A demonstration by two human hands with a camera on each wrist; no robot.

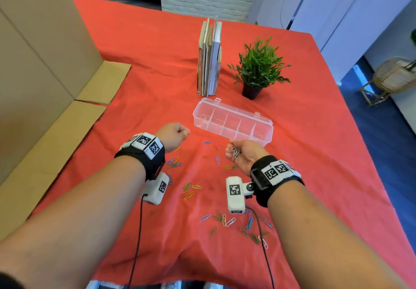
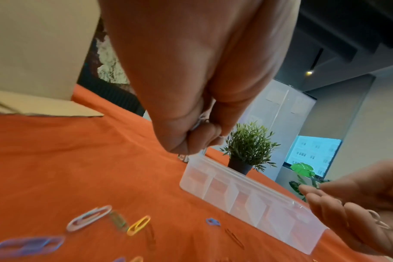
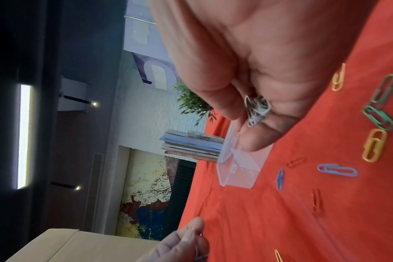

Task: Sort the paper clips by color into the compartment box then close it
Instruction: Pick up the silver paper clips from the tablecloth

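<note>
The clear compartment box [image 1: 233, 122] lies on the red cloth; its lid seems to be down and its compartments look empty. My left hand [image 1: 179, 132], just left of the box, is curled and pinches a white paper clip [image 2: 199, 123] between thumb and fingers. My right hand [image 1: 239, 153], in front of the box's right half, is turned palm up and cups a bunch of white paper clips [image 1: 236, 152] [image 3: 257, 109] in its curled fingers. Several coloured paper clips [image 1: 189, 188] lie scattered on the cloth between and below my wrists, more of them [image 1: 226, 220] near my right forearm.
A row of upright books [image 1: 209, 63] and a small potted plant [image 1: 258, 68] stand behind the box. A large cardboard box [image 1: 33, 63] with its flaps [image 1: 105, 81] spread out fills the left side. The table's edge [image 1: 351, 113] runs down the right.
</note>
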